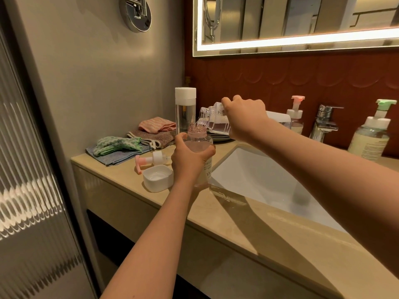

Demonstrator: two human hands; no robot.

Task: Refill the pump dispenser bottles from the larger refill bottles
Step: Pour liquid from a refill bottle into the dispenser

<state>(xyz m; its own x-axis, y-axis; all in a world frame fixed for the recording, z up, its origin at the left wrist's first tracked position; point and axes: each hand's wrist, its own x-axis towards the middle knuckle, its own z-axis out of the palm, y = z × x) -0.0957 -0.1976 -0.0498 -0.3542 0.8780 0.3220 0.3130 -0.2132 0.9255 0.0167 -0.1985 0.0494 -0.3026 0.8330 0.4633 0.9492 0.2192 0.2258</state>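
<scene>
A beige stone tabletop (269,229) runs along a bathroom wall, with a white rectangular sink (259,180) sunk into it under a lit mirror (302,22) and dark red tiling. The left hand (190,160) holds an open pump dispenser bottle (199,140) upright at the sink's left corner, its fingers (210,152) clamped round the clear body just below the neck. The right hand (244,117) has its fingers closed on a clear refill bottle (216,121), tipped nearly on its side with its ribbed mouth at the dispenser's neck (whether liquid is running I cannot tell).

Just left of the held bottle lie the removed pink pump head (149,161) and, nearer the edge, a white cap (157,178) turned open side up. Behind them is a heap of folded cloths (129,143) in blue, green, brown and pink, and a tall clear bottle with a white cap (185,108) stands near the wall. Beyond the sink, by the chrome tap (325,121), stand a pink-topped pump bottle (295,117) and a green-topped pump bottle (371,137). A ribbed glass panel (28,169) fills the left side.
</scene>
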